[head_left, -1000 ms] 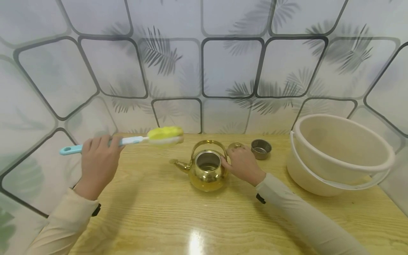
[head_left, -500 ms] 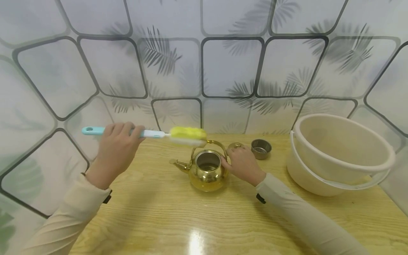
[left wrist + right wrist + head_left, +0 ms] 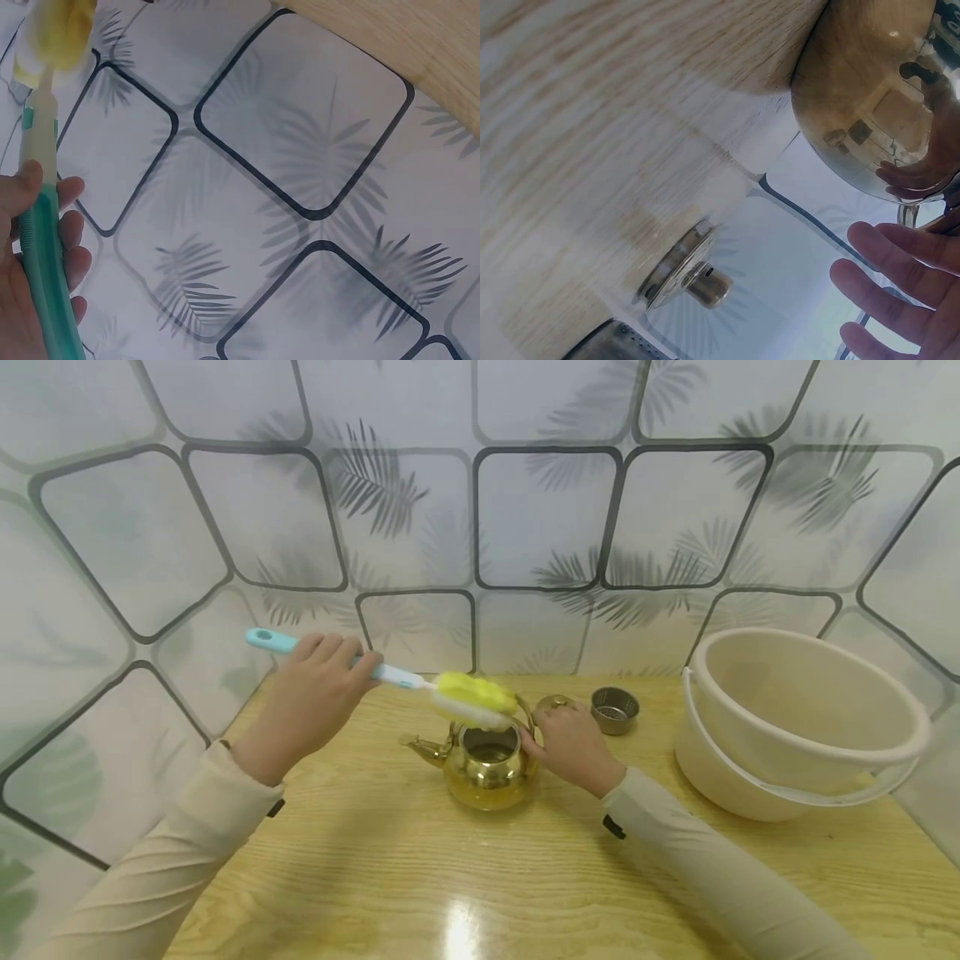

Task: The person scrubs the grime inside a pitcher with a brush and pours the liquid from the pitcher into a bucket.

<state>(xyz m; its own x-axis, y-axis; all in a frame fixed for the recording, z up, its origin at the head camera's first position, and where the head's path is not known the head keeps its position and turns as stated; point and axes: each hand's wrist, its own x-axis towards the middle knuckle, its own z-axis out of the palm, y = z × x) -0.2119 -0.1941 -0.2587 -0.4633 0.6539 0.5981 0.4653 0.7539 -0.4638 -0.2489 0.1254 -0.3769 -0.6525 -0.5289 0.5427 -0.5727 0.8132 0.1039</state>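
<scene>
My left hand (image 3: pixel 318 693) grips the blue-and-white handle of a sponge bottle brush (image 3: pixel 401 675). In the left wrist view the thumb and fingers wrap the brush handle. The yellow-and-white sponge head (image 3: pixel 472 697) hovers over the mouth of a gold kettle (image 3: pixel 491 781), tilted down to the right and hiding part of the kettle's handle. My right hand (image 3: pixel 573 743) holds the kettle at the right foot of its handle, thumb on the near side. In the right wrist view the other fingers (image 3: pixel 889 307) are spread loosely beside the shiny body (image 3: pixel 870 97).
The kettle's lid (image 3: pixel 555 702), with a knob, lies just behind my right hand. Farther right is a perforated metal strainer (image 3: pixel 615 714). A large cream bucket (image 3: pixel 750 785) with a lowered bail stands on the wooden table (image 3: pixel 390 885). Patterned wall (image 3: pixel 547 518) closes off the back and sides.
My left hand has carried the brush rightward to above the kettle; its head now dips toward the opening. The right hand and kettle have stayed put.
</scene>
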